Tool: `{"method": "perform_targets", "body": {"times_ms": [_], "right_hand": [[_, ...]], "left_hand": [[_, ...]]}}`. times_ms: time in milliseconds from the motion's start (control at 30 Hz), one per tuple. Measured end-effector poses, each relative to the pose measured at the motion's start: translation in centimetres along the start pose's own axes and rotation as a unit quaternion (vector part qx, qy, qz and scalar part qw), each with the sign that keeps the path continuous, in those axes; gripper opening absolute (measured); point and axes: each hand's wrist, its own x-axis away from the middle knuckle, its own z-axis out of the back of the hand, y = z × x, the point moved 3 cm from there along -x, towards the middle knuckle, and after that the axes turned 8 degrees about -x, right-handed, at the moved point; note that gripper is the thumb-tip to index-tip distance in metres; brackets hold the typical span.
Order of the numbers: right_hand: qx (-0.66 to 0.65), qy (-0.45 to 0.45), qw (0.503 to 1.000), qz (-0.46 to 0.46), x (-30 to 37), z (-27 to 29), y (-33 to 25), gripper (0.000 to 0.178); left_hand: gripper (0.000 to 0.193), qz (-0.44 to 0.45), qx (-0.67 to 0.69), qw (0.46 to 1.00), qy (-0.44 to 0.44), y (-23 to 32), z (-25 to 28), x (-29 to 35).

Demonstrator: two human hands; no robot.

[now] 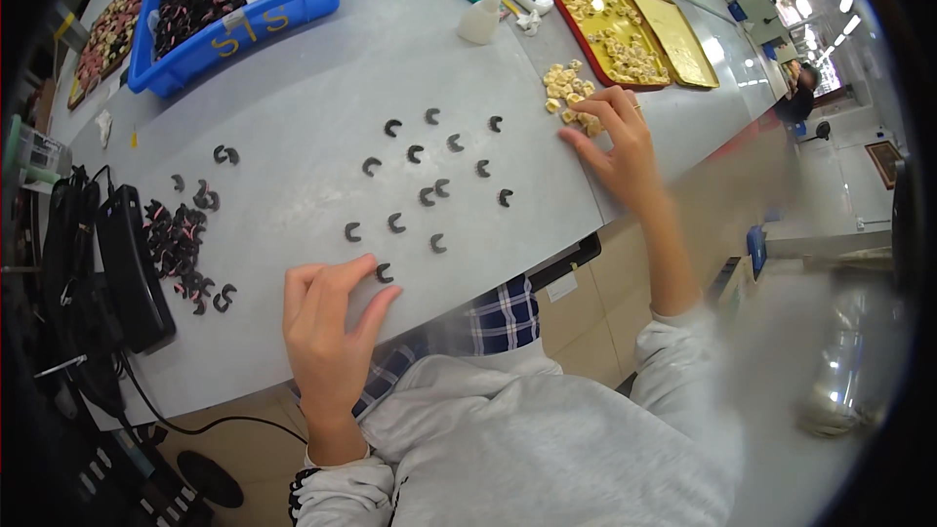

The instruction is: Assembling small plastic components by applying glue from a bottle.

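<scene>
Head view shows my left hand (327, 327) open on the grey surface (312, 68), fingers spread, fingertips touching one small black C-shaped clip (385, 273). More black clips (429, 171) lie scattered just past it. My right hand (615, 141) rests open with its fingers on a little pile of cream-coloured plastic pieces (569, 90). Near that pile sits a red tray (576, 24) full of the same pieces. A blue plastic bin (244, 24) of dark parts stands far back on my left.

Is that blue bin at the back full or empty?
Full. The blue bin is heaped almost to its rim with small dark parts flecked with pink, and a white card lies on top.
</scene>
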Motion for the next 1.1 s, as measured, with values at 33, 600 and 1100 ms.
{"method": "perform_targets", "body": {"times_ms": [33,600,1100], "right_hand": [[0.008,-0.012,1.000,0.004,-0.1,-0.3,0.3,0.019],[-0.089,0.022,0.994,-0.058,0.1,-1.3,-1.5,0.025],[-0.078,0.014,0.996,-0.034,-0.7,-2.1,-2.0,0.011]], "left_hand": [[0.040,0.001,0.009,1.000,0.005,0.1,-0.1,-0.1],[0.038,0.011,0.031,0.999,-0.017,-0.2,-0.1,0.0],[0.053,0.001,0.070,0.997,0.021,-0.1,-0.5,0.2]]}}
